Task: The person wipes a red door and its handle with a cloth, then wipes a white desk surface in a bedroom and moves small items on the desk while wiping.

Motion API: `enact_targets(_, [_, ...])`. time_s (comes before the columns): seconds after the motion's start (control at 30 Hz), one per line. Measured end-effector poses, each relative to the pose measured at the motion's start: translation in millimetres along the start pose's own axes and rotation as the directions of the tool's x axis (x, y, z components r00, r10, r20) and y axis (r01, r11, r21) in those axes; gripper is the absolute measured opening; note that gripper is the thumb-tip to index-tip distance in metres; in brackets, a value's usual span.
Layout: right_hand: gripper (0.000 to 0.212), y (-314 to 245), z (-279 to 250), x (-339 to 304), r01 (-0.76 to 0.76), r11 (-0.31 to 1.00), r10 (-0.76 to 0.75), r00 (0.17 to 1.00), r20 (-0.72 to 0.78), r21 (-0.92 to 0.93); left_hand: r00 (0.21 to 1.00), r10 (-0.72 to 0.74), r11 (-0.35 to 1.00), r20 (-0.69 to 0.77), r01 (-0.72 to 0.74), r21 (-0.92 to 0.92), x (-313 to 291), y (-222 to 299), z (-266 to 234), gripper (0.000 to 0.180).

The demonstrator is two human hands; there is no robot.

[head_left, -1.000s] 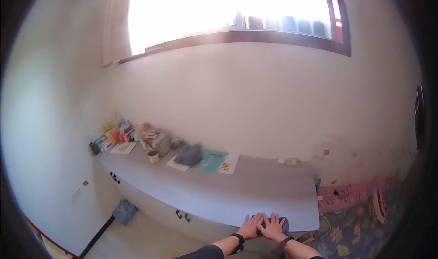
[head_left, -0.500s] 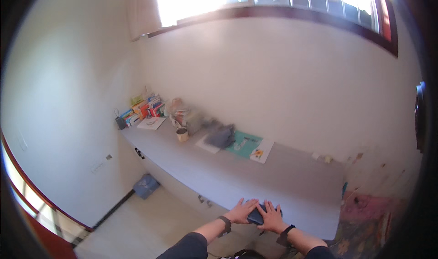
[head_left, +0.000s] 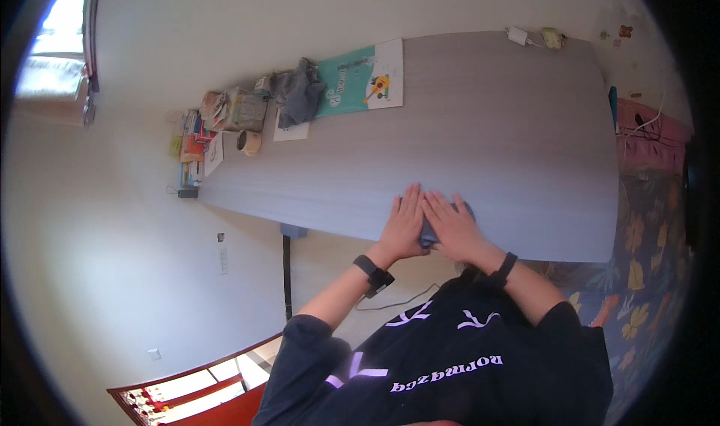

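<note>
Both hands rest near the front edge of a long grey table (head_left: 510, 141). My left hand (head_left: 405, 223) lies flat with its fingers stretched out, beside a small dark blue thing (head_left: 428, 236) that looks like a folded cloth. My right hand (head_left: 452, 227) is spread flat on top of that cloth and covers most of it. My fingertips meet or nearly meet over the table. Only the cloth's lower corner and a strip past the right fingers show. Neither hand's fingers are wrapped round anything.
Toward the left end are a crumpled grey cloth (head_left: 298, 94), a teal booklet (head_left: 349, 85), a beige mug (head_left: 249, 142) and several books (head_left: 193, 145). A white adapter (head_left: 517, 36) sits at the far right edge. Floral fabric (head_left: 637, 291) hangs or lies beyond the right end.
The view has tipped down and turned, so the table and my torso fill more of it. Both hands stay flat at the dark blue cloth.
</note>
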State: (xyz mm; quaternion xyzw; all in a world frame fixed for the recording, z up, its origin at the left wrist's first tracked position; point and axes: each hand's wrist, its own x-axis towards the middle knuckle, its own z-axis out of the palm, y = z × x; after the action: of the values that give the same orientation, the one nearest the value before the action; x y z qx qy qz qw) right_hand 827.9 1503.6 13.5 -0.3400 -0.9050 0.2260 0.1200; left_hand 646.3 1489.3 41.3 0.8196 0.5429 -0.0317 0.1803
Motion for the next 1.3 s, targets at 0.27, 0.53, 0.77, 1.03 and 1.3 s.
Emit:
enact_targets(0.27, [0.086,62.5,-38.8,-23.2,-0.115,0.993,0.115,0.993,0.002,0.014,0.993,0.107,0.994,-0.058,-0.106,0.014,76.5,32.5,13.4,0.121])
enact_targets(0.53, [0.080,79.1,-56.4,-51.3,-0.344,0.938,0.345,0.922,-0.175,0.037,0.971,0.237,0.971,0.007,-0.237,0.007,138.3,56.1,3.9,0.114])
enact_targets(0.77, [0.077,75.3,-45.5,-56.0,-0.392,0.915,0.403,0.868,-0.290,0.096,0.920,0.353,0.910,0.169,-0.295,-0.291,140.8,78.9,-52.5,0.124])
enact_targets(1.03, [0.073,73.9,-38.8,-42.0,-0.550,0.830,0.530,0.830,-0.173,-0.095,0.491,0.721,-0.279,-0.489,-0.440,-0.853,33.2,126.5,-210.9,0.127])
enact_targets(1.3, [0.069,77.4,-24.8,-33.3,-0.497,0.863,0.434,0.819,-0.375,-0.087,0.385,0.558,-0.416,-0.735,-0.637,-0.649,-54.9,117.5,-236.9,0.099])
